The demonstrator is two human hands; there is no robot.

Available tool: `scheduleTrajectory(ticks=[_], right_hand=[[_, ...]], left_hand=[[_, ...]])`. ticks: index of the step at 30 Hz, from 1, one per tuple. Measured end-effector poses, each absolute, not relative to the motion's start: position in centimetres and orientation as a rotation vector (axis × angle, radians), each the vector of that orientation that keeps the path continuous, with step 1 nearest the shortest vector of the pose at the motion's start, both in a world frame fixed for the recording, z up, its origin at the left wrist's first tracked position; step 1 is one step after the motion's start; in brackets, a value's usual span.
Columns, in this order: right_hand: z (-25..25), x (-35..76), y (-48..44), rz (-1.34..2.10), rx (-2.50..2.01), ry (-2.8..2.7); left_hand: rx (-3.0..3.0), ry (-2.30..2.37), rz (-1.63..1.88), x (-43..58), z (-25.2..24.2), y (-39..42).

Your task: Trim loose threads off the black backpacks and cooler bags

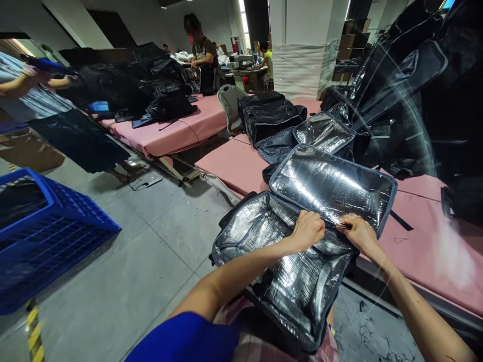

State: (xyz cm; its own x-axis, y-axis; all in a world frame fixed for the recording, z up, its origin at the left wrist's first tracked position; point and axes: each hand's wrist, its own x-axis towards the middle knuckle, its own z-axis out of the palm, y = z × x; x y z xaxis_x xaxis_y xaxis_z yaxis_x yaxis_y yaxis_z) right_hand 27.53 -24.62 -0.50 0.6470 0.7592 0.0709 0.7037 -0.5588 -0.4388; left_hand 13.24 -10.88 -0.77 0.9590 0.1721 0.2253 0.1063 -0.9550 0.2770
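Observation:
An insulated bag (298, 271) with a shiny silver lining lies opened between my lap and the table edge. Its silver-lined lid (332, 181) is folded back onto the table. My left hand (309, 230) is closed on the bag's edge by the fold where lid and body meet. To the right, my right hand (356, 232) pinches the same dark-trimmed edge near the lid's lower border. Whatever small part sits between the fingertips is hidden.
More silver-lined bags (324, 131) and black bags (267, 118) lie on the pink table (230, 163). Dark bags rise in a pile (407, 85) at right. A blue crate (56, 226) stands on the floor at left. One person (45, 100) stands at left; others work behind.

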Motion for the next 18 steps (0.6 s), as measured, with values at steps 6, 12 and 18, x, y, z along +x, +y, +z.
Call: scheduleTrajectory(ticks=[6,12,18], right_hand=[[-0.4,27.5,-24.6,0.193,-2.444,-1.147],[-0.7,27.9,-24.4,0.184,-2.451,-1.146],[-0.8,27.7,-25.4,0.087,-2.404,-1.194]], left_hand=[[2.743,0.239,0.482,12.6,-1.0,-10.2],[2.911,0.196,0.535,13.6,-1.6,-10.2],[2.996,0.215,0.464,14.1,-1.0,-10.3]])
